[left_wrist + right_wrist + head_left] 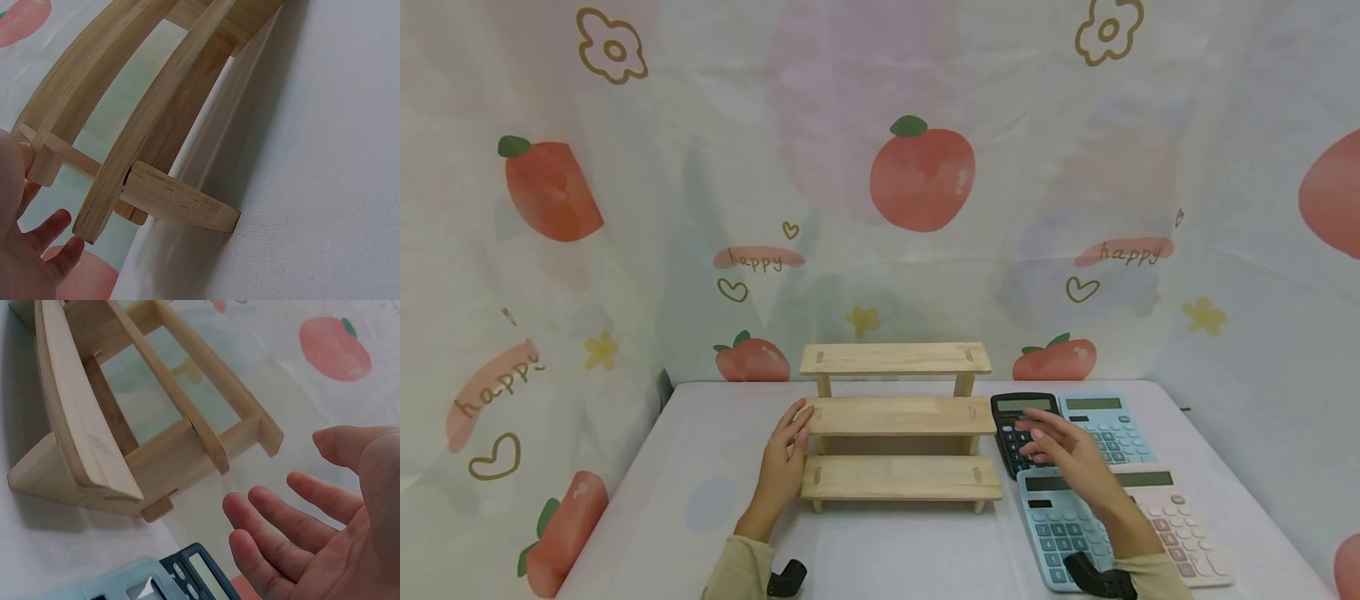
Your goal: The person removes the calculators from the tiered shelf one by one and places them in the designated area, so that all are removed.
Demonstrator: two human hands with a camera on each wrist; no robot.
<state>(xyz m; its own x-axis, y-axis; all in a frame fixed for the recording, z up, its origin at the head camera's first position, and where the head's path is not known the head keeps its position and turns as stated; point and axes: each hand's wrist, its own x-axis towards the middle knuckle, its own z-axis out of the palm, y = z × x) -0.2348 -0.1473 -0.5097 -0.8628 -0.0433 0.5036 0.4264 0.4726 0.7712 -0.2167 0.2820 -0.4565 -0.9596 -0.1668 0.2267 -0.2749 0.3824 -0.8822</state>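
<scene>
A three-tier wooden step rack (901, 478) stands upright in the middle of the white table. My left hand (786, 460) touches the left end of its middle step, fingers extended along the edge. In the left wrist view the fingertips (72, 251) lie right at the end of a board. My right hand (1075, 460) hovers over the calculators to the right of the rack, fingers spread and holding nothing. Beneath and around it lie a black calculator (1011, 442), a small blue calculator (1116, 437), a larger blue calculator (1052, 533) and a white calculator (1187, 533).
A white cloth covers the table (700, 467). Around its back and sides hangs a pale curtain (835, 150) printed with fruit, flowers and hearts. The calculators sit close together near the right edge, partly hidden by my right arm.
</scene>
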